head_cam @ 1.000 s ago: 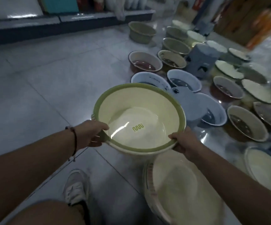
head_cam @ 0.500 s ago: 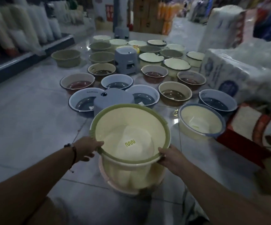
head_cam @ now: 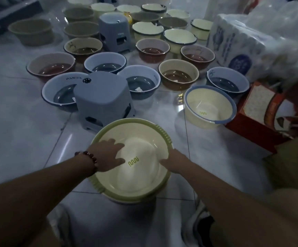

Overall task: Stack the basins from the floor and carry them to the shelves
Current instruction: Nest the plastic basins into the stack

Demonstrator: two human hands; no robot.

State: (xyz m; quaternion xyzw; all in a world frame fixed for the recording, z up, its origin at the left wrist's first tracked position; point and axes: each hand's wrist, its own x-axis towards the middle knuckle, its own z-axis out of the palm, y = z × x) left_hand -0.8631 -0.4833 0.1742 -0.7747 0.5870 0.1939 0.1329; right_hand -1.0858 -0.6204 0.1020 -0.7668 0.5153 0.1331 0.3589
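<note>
Both hands moved off rim into cream, green-rimmed basin [head_cam: 141, 177]; left hand [head_cam: 107, 155] & right hand [head_cam: 174, 162] fingers spread, pressing inside

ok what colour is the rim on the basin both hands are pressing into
Olive green rim on a cream basin, clearest in the head view.

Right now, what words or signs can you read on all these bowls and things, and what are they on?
"PANDA": on the inside wall of the white and grey basin behind the grey stool.
A green squiggle mark, not letters: in the green-rimmed basin under both hands, and in the blue-rimmed basin.
Small label on the far grey stool: too blurred to read.
Round blue logo on the wrapped white pack: too blurred to read.
</note>
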